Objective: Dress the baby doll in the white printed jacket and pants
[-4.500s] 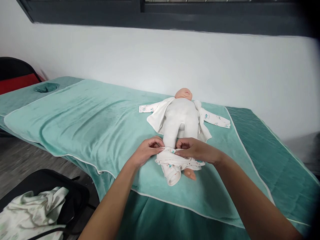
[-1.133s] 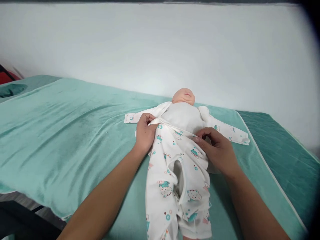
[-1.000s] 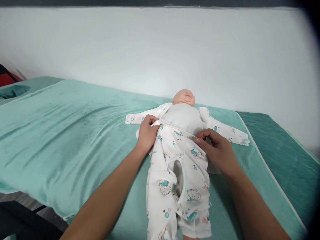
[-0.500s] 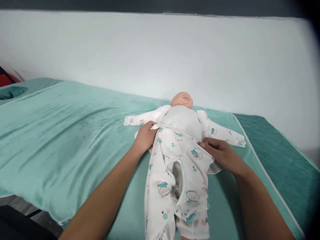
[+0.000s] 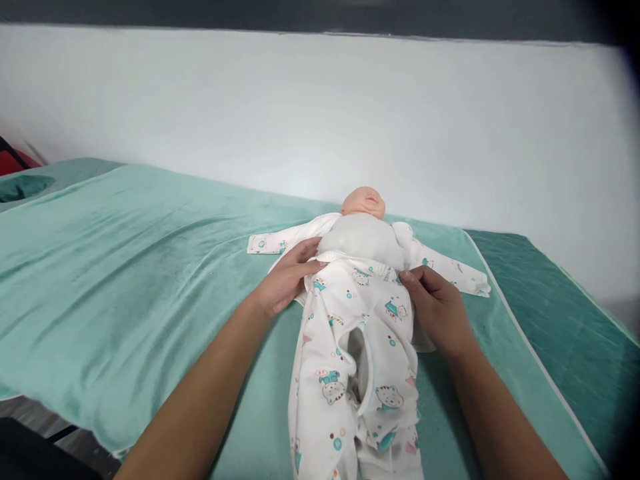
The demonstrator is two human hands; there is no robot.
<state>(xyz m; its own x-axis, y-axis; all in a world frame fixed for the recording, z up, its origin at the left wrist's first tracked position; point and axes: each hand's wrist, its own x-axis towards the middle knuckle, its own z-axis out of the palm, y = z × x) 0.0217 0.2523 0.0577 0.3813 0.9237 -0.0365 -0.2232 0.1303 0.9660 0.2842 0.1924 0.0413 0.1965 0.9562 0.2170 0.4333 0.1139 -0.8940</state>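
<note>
A baby doll (image 5: 364,201) lies on its back with its pale cloth belly (image 5: 361,239) bare. White printed baby pants (image 5: 345,320) with an open crotch cover its legs, the elastic waistband up at the belly. A white printed baby shirt (image 5: 437,267) has its sleeves spread to both sides and its front open. My left hand (image 5: 286,279) rests along the left side of the waist, fingers stretched out and thumb at the waistband. On the other side, my right hand (image 5: 440,308) pinches the waistband between thumb and bent fingers.
A light green blanket (image 5: 125,267) with soft folds covers the surface under the doll. Darker green cloth (image 5: 555,313) lies at the right. A white wall (image 5: 300,113) rises behind. At the lower left, a black object (image 5: 35,453) stands below the blanket's edge.
The waistband now lies straighter and more level across the belly. My left fingers have loosened and stretched out. My right hand has drawn in a little toward the waist, pulling the pants' side closer.
</note>
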